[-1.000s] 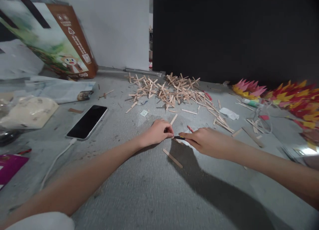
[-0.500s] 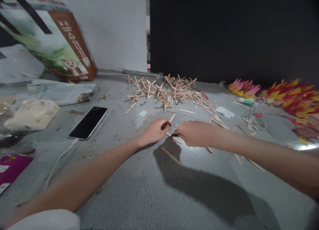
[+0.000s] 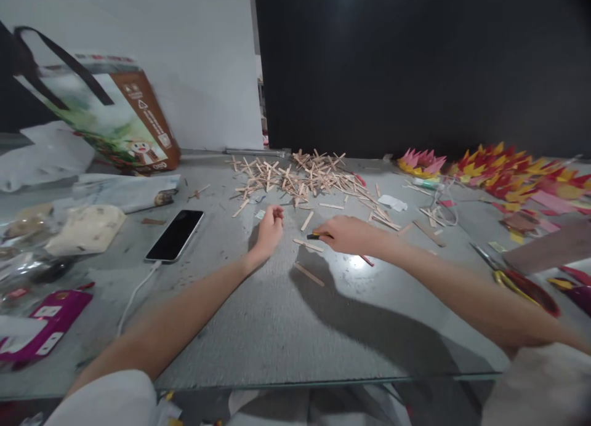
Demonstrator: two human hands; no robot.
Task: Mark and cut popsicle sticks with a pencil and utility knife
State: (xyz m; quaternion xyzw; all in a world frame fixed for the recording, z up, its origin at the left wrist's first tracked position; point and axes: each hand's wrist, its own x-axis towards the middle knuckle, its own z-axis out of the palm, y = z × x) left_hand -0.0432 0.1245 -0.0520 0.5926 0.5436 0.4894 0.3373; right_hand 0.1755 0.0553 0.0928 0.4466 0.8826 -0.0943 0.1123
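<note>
My right hand (image 3: 346, 234) is closed around a dark, pen-like tool (image 3: 314, 236), whose black end points left; its exact kind is unclear. Just below that end, a wooden craft stick (image 3: 308, 245) lies flat, with a second stick laid partly along it. Another craft stick (image 3: 307, 221) rests above the tool, and one more (image 3: 309, 274) is in the shadow nearer me. To the left, my left hand (image 3: 269, 232) hovers low or rests at the table, fingers loosely curled and slightly apart, with nothing visible in them.
A heap of crossed craft sticks (image 3: 300, 176) spreads behind my hands. At left are a phone (image 3: 175, 235) on a cable, a purple packet (image 3: 55, 321) and a carrier bag (image 3: 124, 118). Red-yellow paper pieces (image 3: 508, 173) and scissors (image 3: 517, 281) lie at right.
My left hand has drawn away to the left from the craft sticks, leaving them on the table. My right hand still grips the dark tool. The view has tilted down and turned right.
</note>
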